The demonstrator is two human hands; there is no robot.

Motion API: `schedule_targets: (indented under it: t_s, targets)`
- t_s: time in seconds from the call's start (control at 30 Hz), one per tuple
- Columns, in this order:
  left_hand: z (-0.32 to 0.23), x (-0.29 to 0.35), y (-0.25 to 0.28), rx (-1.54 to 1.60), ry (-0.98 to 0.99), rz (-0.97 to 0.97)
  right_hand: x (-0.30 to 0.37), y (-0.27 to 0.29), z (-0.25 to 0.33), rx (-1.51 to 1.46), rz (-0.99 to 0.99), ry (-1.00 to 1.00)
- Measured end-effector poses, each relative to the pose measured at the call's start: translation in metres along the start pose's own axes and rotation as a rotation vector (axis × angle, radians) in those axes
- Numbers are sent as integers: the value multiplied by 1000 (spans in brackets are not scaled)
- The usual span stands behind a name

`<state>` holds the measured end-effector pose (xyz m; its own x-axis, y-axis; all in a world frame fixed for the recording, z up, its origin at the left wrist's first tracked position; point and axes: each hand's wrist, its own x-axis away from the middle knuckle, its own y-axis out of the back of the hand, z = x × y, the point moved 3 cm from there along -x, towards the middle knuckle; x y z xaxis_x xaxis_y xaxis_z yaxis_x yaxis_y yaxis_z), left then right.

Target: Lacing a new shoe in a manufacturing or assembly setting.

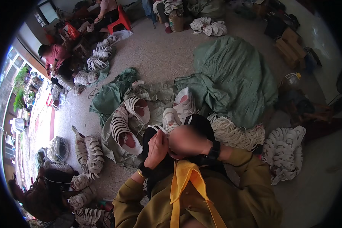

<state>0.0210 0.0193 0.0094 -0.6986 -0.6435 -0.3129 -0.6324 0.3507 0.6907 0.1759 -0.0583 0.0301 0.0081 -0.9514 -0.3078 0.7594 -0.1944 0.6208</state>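
Note:
In my lap, toe pointing away from me, is a white sneaker (171,118). My left hand (157,148) is at its left side with fingers curled and pinched together. A thin white strip shows by those fingertips; whether it is a lace I cannot tell. Close on the other side is my right hand (190,141), its fingers smeared by blur. The two hands hide the heel end of the sneaker. Just beyond my knees, a row of nested white shoes (121,125) curves along the left, and another white shoe stack (184,100) stands straight ahead.
A bundle of white laces (237,133) lies right of my knee. Beyond it spreads a large green woven sack (235,76). More shoe stacks lie at the right (284,152) and left (89,154). Other people (57,55) sit working at the far left, near a red stool (119,21).

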Motion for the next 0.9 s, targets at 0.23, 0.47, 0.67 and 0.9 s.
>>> schedule_targets:
  t_s: [0.23, 0.47, 0.67, 0.9]
  targets:
    - [-4, -8, -1, 14, 18, 20, 14, 50, 20, -312, 29, -159]
    - [4, -5, -1, -45, 75, -9, 3, 108, 85, -804, 22, -175]
    - [2, -3, 6, 84, 97, -51, -21, 119, 37, -966, -169, -189]
    - [-19, 3, 18, 335, 229, 93, -39, 97, 47, -941, -69, -137]
